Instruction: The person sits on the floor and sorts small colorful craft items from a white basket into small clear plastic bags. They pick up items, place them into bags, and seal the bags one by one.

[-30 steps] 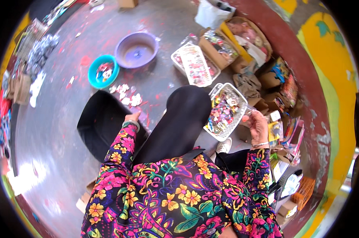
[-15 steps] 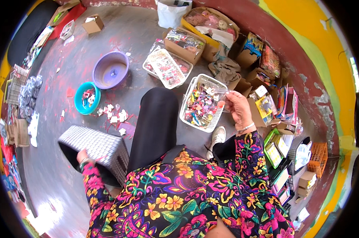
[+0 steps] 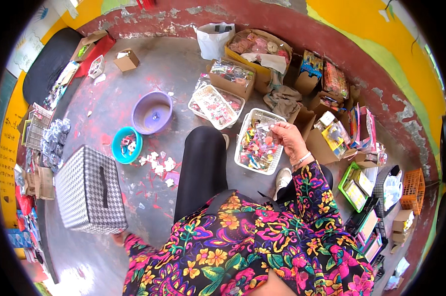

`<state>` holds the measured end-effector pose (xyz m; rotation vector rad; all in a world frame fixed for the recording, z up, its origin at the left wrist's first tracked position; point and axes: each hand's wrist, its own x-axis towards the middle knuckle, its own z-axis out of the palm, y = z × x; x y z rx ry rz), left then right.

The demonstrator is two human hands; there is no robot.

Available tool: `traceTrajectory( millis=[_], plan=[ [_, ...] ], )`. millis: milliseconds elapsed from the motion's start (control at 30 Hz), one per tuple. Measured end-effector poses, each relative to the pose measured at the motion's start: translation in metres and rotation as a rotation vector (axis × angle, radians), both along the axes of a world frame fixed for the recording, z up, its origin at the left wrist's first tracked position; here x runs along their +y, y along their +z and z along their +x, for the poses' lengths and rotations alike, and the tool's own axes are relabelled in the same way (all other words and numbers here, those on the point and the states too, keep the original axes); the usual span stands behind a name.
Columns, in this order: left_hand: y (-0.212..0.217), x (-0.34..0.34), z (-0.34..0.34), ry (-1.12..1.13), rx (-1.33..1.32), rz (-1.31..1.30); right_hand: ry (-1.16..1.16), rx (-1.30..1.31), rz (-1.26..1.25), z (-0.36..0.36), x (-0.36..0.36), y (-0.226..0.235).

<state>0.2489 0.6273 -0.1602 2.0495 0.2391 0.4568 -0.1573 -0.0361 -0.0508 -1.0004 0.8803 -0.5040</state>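
Observation:
My left hand (image 3: pixel 118 239), mostly hidden, grips the lower edge of a black-and-white houndstooth storage box (image 3: pixel 87 190). This box is tilted at my left, and a dark handle shows on one side. My right hand (image 3: pixel 290 140) is closed in a pinch on a small clear plastic bag (image 3: pixel 272 134); what is in it is hard to make out. Beneath that hand stands a white plastic basket (image 3: pixel 240 159) full of small colourful trinkets (image 3: pixel 256 148). My bent knee in black trousers comes between the box and the basket.
Ahead are a purple basin (image 3: pixel 140 116) and a teal basin (image 3: pixel 117 147) holding small items. White pieces (image 3: pixel 159 167) lie scattered on the floor. White trays (image 3: pixel 214 106), cardboard boxes (image 3: pixel 231 81) and a green crate (image 3: pixel 346 185) line the far and right sides, with an orange crate (image 3: pixel 413 190) beyond.
The houndstooth box has swung left and turned, so its handle side now shows. My right hand still holds the bag over the basket. The whole view has shifted slightly.

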Motion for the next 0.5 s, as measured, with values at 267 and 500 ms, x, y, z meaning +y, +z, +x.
traceTrajectory(
  millis=[267,500],
  plan=[
    [0.047,-0.15,-0.002,-0.369,0.096,-1.008,0.07,-0.002,0.066,-0.002,0.001,-0.006],
    [0.157,-0.136,0.02,-0.513,-0.077,-0.493,0.077,0.056,0.037,0.004,0.003,-0.007]
  ],
)
